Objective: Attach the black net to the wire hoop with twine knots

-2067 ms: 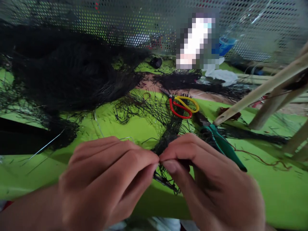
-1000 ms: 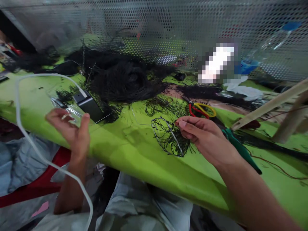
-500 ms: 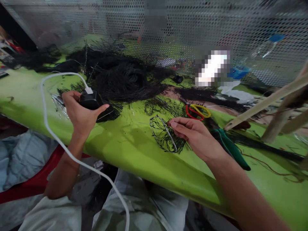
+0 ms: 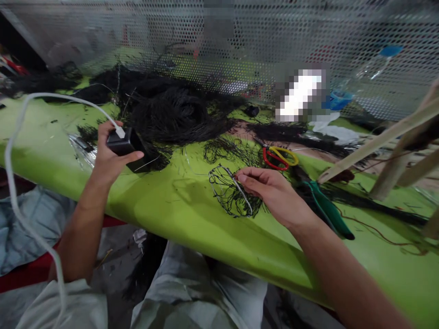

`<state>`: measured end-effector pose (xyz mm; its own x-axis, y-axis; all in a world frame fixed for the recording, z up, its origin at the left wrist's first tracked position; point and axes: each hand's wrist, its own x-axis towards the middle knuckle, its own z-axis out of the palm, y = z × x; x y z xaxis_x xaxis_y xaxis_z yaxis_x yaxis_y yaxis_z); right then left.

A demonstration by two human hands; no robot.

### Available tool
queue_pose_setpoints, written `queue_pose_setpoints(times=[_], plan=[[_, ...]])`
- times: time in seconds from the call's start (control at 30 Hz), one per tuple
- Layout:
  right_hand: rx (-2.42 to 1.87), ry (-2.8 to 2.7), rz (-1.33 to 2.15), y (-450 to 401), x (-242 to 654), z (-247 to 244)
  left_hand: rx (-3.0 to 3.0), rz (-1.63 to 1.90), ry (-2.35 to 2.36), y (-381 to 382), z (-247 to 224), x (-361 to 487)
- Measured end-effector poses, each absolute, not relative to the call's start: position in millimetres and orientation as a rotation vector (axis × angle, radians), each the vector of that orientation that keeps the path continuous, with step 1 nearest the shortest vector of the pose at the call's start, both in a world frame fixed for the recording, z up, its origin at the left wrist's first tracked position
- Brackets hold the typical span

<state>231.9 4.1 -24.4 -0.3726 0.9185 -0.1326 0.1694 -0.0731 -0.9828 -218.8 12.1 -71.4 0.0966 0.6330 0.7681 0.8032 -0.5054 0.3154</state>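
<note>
My left hand is wrapped round a black box-shaped device, and a white cable is plugged into its top. Black fibres lie beneath and beside it. My right hand pinches the upper right edge of a small wire frame laced with black thread, just over the green tabletop. Behind the right fingers lie scissors with red and yellow handles. A green-handled tool lies to the right, partly behind my forearm.
A large heap of black fibres lies along a perforated metal screen. Wooden sticks jut in from the right. A plastic bottle with a blue cap shows at the back right.
My left hand and the black device have shifted slightly left, and the device is turned a little. The white cable has swung left. My right hand keeps its pinch on the wire frame.
</note>
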Motion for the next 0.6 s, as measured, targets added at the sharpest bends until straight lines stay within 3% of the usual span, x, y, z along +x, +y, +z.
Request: queue_pose_setpoints(times=[0.23,0.6], plan=[[-1.162,-1.623,1.49,3,233,-25,-2.384,-1.896,-1.655,25,-84,-226],[-1.181,-1.606,1.501,4,233,-25,-2.498,-2.253,-1.44,28,-75,-208]])
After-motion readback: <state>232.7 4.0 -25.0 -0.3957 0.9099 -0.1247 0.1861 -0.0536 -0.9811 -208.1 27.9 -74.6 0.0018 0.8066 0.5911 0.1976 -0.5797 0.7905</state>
